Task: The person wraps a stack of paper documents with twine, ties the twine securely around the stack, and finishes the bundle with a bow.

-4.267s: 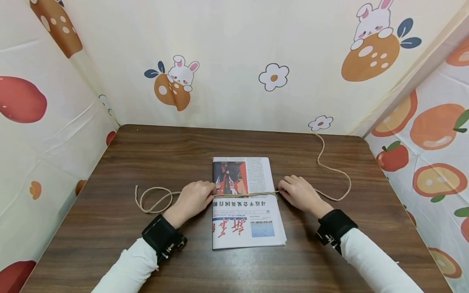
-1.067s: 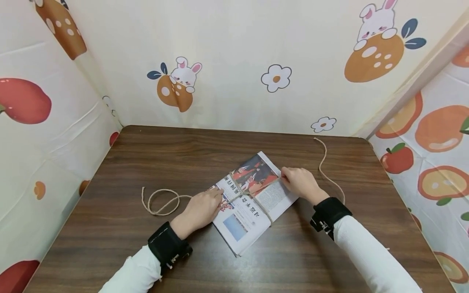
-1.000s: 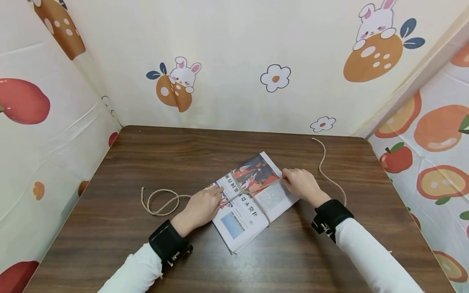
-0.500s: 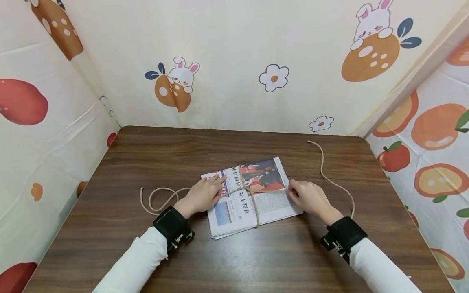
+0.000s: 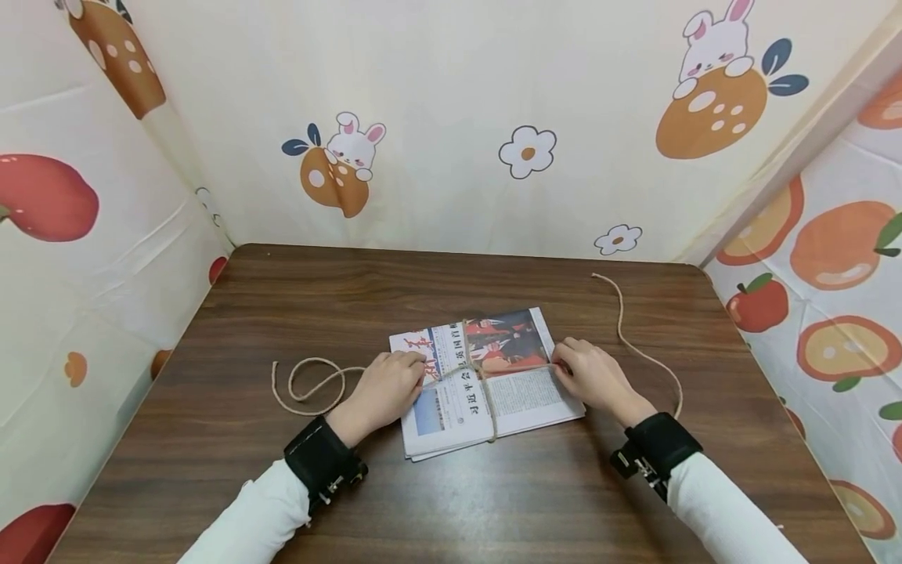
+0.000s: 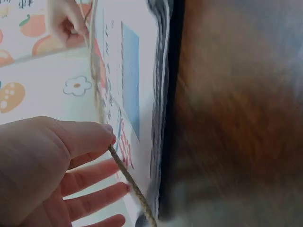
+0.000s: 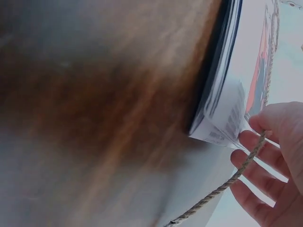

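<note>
A folded newspaper (image 5: 524,399) lies slightly turned on the wooden table. Twine (image 5: 474,366) runs round it in one direction and crosses over itself near the middle of the top face. At the paper's left edge my left hand (image 5: 389,385) pinches one strand; the left wrist view shows that twine (image 6: 129,179) between thumb and index finger, the other fingers spread. My right hand (image 5: 592,377) pinches the opposite strand by the right edge. In the right wrist view the twine (image 7: 232,179) trails from thumb and fingertip past the newspaper's corner (image 7: 213,130).
A loose looped twine end (image 5: 310,384) lies left of the left hand. The other free end (image 5: 620,313) curves towards the back right of the table (image 5: 451,509). Printed cloth (image 5: 451,94) hangs round the back and sides.
The newspaper has been turned from upright to nearly sideways, and the twine now crosses on top. In the last half second the left hand's outstretched fingers have drawn in off the paper.
</note>
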Tool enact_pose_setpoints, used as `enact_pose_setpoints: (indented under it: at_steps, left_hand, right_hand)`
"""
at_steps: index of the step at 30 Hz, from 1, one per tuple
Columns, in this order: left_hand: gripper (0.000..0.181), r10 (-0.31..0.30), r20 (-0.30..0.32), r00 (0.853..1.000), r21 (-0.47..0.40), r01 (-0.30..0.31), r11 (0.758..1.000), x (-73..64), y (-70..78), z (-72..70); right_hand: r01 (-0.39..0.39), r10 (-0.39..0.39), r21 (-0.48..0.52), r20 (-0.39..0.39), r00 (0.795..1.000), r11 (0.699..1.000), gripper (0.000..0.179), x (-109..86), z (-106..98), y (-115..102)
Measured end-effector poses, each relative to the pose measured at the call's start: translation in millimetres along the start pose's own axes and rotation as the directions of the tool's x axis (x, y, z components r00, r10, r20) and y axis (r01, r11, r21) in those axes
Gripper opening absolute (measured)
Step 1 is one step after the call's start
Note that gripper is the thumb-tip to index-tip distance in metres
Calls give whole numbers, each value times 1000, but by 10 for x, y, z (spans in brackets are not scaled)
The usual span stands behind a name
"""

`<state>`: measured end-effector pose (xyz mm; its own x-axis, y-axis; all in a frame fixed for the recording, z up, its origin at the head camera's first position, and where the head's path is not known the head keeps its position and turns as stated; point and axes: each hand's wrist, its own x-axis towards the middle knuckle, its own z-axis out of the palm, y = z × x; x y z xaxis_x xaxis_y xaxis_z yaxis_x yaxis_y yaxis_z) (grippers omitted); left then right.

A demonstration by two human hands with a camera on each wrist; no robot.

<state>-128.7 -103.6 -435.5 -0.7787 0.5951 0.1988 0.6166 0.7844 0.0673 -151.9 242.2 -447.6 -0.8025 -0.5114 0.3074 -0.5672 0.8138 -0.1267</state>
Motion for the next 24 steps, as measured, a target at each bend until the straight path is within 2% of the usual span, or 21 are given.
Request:
enact_pose_setpoints:
  at_steps: [5, 8, 12, 18, 24]
  left_hand:
    - [16, 9, -44, 999, 10, -9, 1000, -69, 103, -14]
    - [17, 6, -60, 998, 12, -5, 1000, -106, 156, -11]
    - [18, 2, -50, 999, 9, -2, 1000, -135, 190, 9]
    - [18, -27, -26, 999, 2, 27, 1000, -117, 123, 48]
    - [22, -66, 2, 998, -75, 66, 995, -55, -3, 56]
  right_hand:
    - [42, -42, 6, -33, 999, 999, 7, 89, 11, 31]
    - [44, -44, 18, -26, 999, 999, 6, 136, 11, 35]
    - [23, -23, 26, 5, 1000, 999, 6, 150, 30, 39]
    - [-3, 2, 37, 27, 1000, 999, 5, 88, 73, 34]
    - [-12, 11, 42, 23, 1000, 999, 5, -19, 100, 27]
